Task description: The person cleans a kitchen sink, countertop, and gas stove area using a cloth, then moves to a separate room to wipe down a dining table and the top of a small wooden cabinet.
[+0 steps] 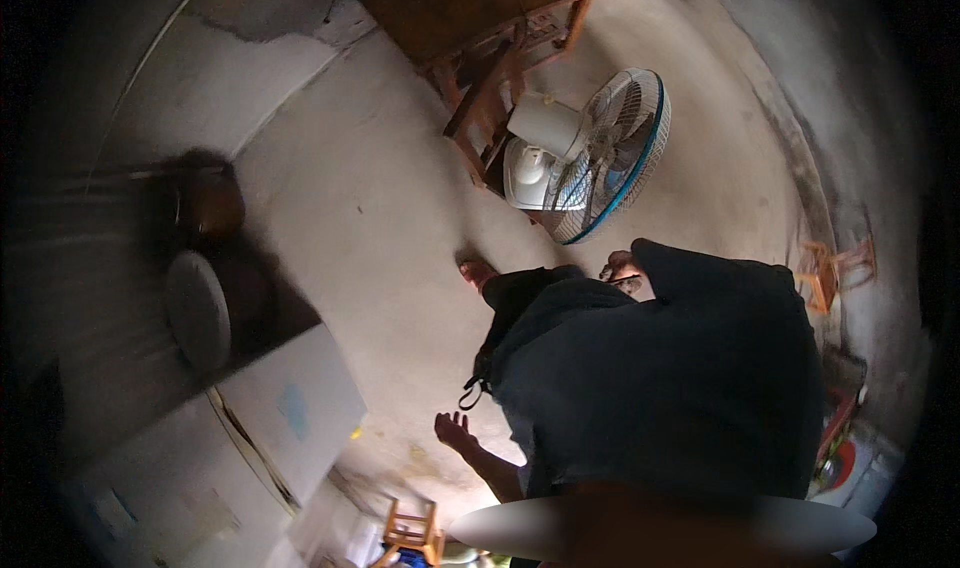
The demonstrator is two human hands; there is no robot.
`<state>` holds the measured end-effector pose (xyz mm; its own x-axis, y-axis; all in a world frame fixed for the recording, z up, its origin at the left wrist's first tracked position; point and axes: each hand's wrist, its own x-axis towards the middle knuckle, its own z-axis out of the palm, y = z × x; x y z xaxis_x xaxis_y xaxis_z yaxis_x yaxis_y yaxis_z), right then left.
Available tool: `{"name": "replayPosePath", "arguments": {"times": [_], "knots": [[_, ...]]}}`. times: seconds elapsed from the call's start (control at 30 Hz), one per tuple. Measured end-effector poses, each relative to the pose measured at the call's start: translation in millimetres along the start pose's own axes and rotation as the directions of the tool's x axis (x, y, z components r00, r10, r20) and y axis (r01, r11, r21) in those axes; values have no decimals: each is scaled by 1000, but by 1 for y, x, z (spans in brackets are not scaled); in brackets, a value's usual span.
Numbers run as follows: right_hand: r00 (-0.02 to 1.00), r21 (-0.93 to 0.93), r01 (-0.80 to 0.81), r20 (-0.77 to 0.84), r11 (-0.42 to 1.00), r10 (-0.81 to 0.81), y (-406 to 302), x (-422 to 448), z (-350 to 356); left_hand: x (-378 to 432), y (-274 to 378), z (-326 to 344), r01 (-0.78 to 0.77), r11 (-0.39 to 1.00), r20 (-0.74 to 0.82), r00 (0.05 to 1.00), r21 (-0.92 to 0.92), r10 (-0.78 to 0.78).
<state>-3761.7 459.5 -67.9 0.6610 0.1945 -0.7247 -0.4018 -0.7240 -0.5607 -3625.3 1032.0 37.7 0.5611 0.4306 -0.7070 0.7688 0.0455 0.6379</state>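
My left hand (455, 431) hangs low beside my body, its fingers slightly curled and apart. Nothing shows in it. A dark drawstring loop (470, 394) from my dark clothing (660, 373) lies just above the hand in the picture. My right hand is out of view. Before my feet stands an electric fan (611, 155) with a wire cage, a blue rim and a pale base. It is beside a low wooden frame (484, 118) near a brown wooden table (450, 5).
A white two-door fridge-like cabinet (315, 388) stands at left, with a round pale object (199, 309) and a dark brown vessel (214, 204) beyond. Wooden stools are at the bottom (411, 527) and right (819, 275). Concrete floor (360, 253) lies between.
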Motion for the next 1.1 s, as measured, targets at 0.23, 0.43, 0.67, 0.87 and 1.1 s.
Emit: {"name": "replayPosePath", "arguments": {"times": [0.23, 0.43, 0.67, 0.87, 1.1], "knots": [[994, -156, 105, -8, 982, -108, -54, 70, 49, 73, 64, 13, 110, 962, 245, 954, 249, -172], [839, 490, -436, -81, 755, 538, -211, 103, -39, 207, 209, 28, 19, 926, 344, 926, 378, -159], [718, 432, -333, -459, 838, 523, -334, 176, -208, 345, 434, 168, -189, 911, 460, 888, 366, -1], [196, 472, 403, -881, 784, 430, -392, 175, -392, 364, 587, 352, -386, 822, 643, 766, 418, 32], [-265, 582, 340, -694, 738, 669, -258, 245, -588, 329, 673, 555, -525, 768, 797, 603, 367, 31]]}}
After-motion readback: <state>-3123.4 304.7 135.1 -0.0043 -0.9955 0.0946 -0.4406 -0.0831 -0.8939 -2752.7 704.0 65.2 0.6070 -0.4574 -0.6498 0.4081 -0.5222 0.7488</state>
